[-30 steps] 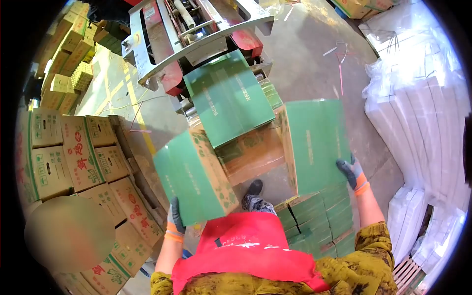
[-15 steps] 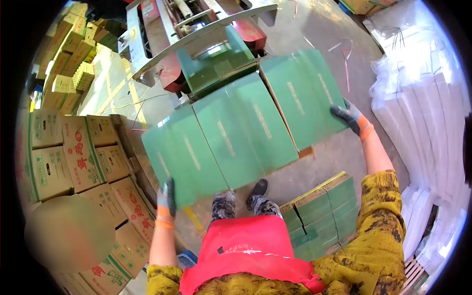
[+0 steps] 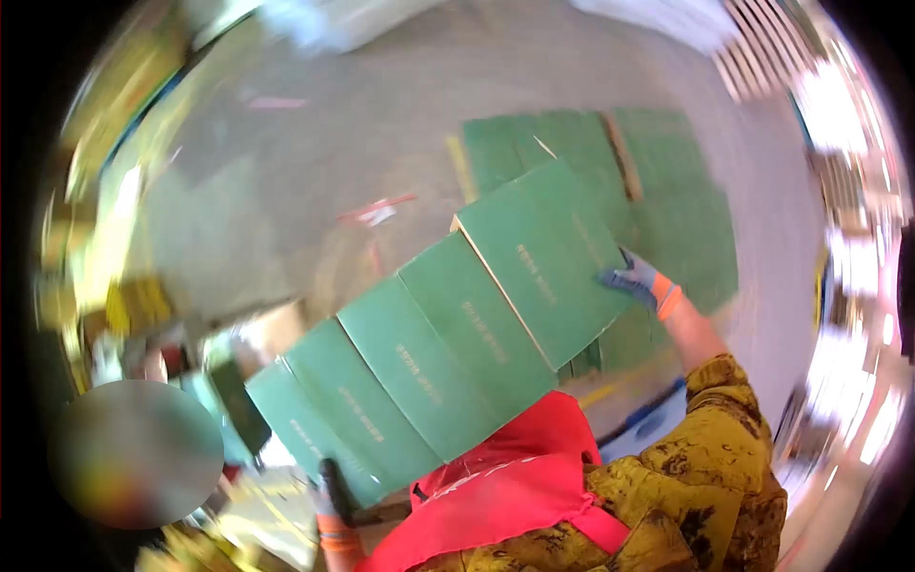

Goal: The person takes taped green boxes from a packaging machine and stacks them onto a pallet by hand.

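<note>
A row of three green boxes (image 3: 434, 353) stretches across in front of my body, pressed side by side between my hands. My left hand (image 3: 334, 496), in a grey glove with an orange cuff, holds the row's lower left end. On the right end, my right hand (image 3: 640, 280) presses against the outer side of the last box, its fingers on the green cardboard. Pale printed lettering shows on the box tops. Beyond the right end, a low stack of green boxes (image 3: 667, 181) stands on the floor, partly covered by the held row.
Wooden pallets (image 3: 770, 48) lie at the upper right. Pink and red strips (image 3: 379, 208) are on the grey floor. Something blue (image 3: 648, 424) is beside my right sleeve. Another green box (image 3: 238, 405) stands at the left, blurred.
The three boxes have been squeezed into one row and lifted away from the red machine. My view has swung round to the low green stack; both hands still hold the row's ends.
</note>
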`<state>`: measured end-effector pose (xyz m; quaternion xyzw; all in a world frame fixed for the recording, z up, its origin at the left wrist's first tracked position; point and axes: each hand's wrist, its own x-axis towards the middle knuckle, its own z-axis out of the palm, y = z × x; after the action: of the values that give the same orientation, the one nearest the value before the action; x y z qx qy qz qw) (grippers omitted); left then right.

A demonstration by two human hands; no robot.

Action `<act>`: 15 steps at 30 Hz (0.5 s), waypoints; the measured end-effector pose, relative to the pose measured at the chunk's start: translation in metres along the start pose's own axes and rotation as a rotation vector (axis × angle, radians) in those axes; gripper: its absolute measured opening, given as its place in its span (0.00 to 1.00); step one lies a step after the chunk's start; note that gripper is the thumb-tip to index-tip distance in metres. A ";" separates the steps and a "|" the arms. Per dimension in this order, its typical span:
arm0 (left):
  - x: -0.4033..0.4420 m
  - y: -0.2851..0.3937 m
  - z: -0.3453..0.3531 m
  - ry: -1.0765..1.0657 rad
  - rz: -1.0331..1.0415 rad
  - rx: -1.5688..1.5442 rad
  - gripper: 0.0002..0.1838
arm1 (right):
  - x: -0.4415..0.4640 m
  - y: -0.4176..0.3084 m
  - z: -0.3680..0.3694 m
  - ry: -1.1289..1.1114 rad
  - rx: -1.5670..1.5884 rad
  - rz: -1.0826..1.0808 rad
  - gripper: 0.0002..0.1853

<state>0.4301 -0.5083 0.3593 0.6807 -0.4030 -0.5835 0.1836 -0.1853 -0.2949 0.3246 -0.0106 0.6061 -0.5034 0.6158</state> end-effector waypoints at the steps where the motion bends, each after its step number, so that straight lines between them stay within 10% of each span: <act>1: 0.024 0.030 0.006 -0.047 0.002 0.162 0.32 | -0.029 0.060 -0.032 0.090 0.078 -0.029 0.43; 6: 0.157 0.131 0.171 -0.663 0.340 0.884 0.23 | -0.157 0.302 0.001 0.645 0.352 0.016 0.45; 9: 0.181 0.131 0.314 -0.855 -0.005 0.826 0.20 | -0.161 0.505 0.072 0.879 0.634 -0.104 0.38; 10: 0.177 0.120 0.366 -0.977 0.182 1.019 0.20 | -0.148 0.585 0.084 0.924 0.606 -0.137 0.36; 15: 0.268 0.007 0.565 -1.209 0.155 1.187 0.32 | -0.078 0.579 0.117 1.213 1.177 -0.193 0.29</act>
<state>-0.1059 -0.5923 0.0491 0.2059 -0.7165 -0.5245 -0.4112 0.2734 -0.0299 0.0524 0.5315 0.4671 -0.7053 0.0438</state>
